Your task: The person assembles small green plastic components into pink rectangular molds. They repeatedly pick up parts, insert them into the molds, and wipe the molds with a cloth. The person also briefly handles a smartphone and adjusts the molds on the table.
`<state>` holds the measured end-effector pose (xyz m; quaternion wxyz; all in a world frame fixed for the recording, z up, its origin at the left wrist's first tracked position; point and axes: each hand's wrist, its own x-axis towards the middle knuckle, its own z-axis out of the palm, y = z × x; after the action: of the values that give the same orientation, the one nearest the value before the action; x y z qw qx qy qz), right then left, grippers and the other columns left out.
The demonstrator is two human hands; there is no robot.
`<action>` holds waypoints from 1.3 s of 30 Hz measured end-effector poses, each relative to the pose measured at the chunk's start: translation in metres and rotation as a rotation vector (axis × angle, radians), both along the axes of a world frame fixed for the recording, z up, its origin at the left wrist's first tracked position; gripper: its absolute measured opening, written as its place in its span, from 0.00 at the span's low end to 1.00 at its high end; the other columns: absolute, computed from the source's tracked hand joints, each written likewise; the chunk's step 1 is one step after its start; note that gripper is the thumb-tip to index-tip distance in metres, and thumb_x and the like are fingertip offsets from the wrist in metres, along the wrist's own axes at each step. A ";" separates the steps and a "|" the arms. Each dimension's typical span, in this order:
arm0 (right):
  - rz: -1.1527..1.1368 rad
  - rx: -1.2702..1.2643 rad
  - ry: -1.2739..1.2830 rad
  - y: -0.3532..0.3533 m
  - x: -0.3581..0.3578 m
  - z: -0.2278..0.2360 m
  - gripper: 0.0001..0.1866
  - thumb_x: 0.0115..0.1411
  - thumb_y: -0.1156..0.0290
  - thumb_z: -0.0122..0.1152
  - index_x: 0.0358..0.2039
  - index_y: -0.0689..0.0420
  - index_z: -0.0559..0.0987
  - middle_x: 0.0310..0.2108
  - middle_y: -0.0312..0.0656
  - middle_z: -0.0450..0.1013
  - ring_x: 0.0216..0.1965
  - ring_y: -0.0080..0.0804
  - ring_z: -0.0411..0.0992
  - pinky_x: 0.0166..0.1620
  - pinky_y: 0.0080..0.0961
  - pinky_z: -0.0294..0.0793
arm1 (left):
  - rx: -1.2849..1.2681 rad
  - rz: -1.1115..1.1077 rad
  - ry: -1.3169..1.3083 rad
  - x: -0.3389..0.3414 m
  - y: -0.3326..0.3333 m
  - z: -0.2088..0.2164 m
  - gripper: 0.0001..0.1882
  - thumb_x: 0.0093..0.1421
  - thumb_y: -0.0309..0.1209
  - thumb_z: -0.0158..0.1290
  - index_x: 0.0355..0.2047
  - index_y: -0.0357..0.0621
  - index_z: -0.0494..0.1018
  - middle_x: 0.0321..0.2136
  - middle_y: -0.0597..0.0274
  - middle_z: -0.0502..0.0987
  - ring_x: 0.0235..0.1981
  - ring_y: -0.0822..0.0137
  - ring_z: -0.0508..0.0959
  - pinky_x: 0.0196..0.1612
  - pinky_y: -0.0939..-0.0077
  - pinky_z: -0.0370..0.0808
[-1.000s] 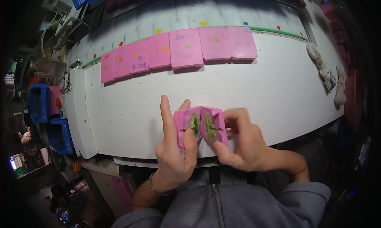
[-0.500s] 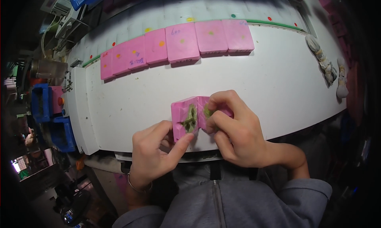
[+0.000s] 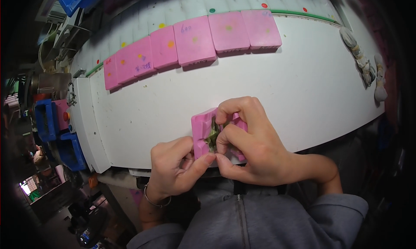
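Note:
A small pink mold, flexible-looking and opened like a book, stands on the white table in front of me. Its inner faces are ridged. A dark green, leaf-like piece lies in the hollow of its left half. My left hand grips that half by its left and lower edge, thumb in front. Over the opening, my right hand has its fingers curled onto the green piece, with its thumb close to the left thumb. The mold's right half is mostly hidden behind the right hand; how firmly the fingertips hold the green piece is hard to see.
Several closed pink blocks with coloured dots form a row along the table's far side, before a green strip. Bundled whitish cloths lie far right. Blue bins and a red button are at the left.
My right hand has moved left, from the mold's right half onto the green piece in its left half. The two thumbs are now close together. The view has shifted slightly.

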<state>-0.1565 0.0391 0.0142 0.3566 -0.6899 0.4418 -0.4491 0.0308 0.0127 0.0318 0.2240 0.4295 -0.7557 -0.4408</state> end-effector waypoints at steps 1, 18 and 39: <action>0.006 -0.004 -0.008 0.000 -0.001 0.000 0.10 0.40 0.78 0.61 0.21 0.59 0.68 0.41 0.49 0.60 0.37 0.45 0.60 0.39 0.32 0.66 | 0.023 0.006 0.016 0.000 0.000 -0.001 0.13 0.49 0.29 0.61 0.17 0.40 0.67 0.09 0.67 0.58 0.09 0.73 0.59 0.13 0.78 0.54; 0.007 0.088 -0.181 -0.001 -0.005 -0.005 0.12 0.41 0.79 0.62 0.19 0.57 0.65 0.41 0.50 0.60 0.38 0.46 0.61 0.40 0.35 0.66 | 0.113 -0.125 0.149 -0.007 -0.009 0.000 0.06 0.50 0.26 0.57 0.25 0.36 0.72 0.12 0.65 0.63 0.10 0.75 0.60 0.15 0.81 0.55; -0.078 0.101 -0.056 0.001 -0.001 -0.002 0.13 0.40 0.84 0.61 0.20 0.57 0.65 0.42 0.50 0.57 0.29 0.28 0.61 0.31 0.20 0.64 | 0.040 -0.179 0.255 -0.010 -0.016 -0.009 0.06 0.48 0.26 0.57 0.24 0.35 0.72 0.14 0.63 0.65 0.10 0.74 0.61 0.15 0.80 0.56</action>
<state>-0.1576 0.0402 0.0119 0.3853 -0.6404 0.4805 -0.4588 0.0207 -0.0031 0.0225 0.2694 0.3054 -0.7476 -0.5247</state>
